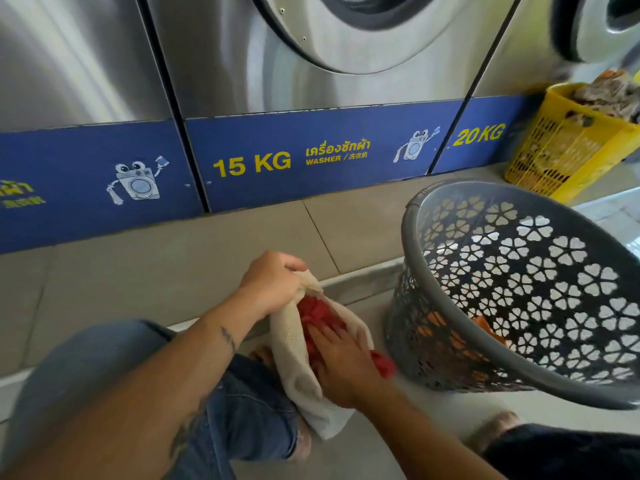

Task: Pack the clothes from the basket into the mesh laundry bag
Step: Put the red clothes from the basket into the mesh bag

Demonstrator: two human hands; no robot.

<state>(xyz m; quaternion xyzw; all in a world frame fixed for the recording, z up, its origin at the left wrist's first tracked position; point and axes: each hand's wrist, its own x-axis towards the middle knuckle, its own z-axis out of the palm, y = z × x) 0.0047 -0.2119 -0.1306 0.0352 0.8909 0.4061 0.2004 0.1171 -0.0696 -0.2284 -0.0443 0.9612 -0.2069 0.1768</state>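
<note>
A cream mesh laundry bag (294, 362) hangs low in the middle, over my knees. My left hand (273, 282) is shut on the bag's top edge and holds its mouth up. My right hand (343, 362) presses flat on a red garment (313, 311) inside the bag's mouth; a corner of the red cloth sticks out at the right. The grey plastic basket (412, 216) with flower-shaped holes stands tilted at the right, and an orange garment (488, 327) lies at its bottom.
Steel washing machines (311, 91) with a blue "15 KG" strip line the wall ahead. A yellow basket (568, 150) full of clothes stands at the far right. Tiled floor (173, 258) with a low step lies between me and the machines.
</note>
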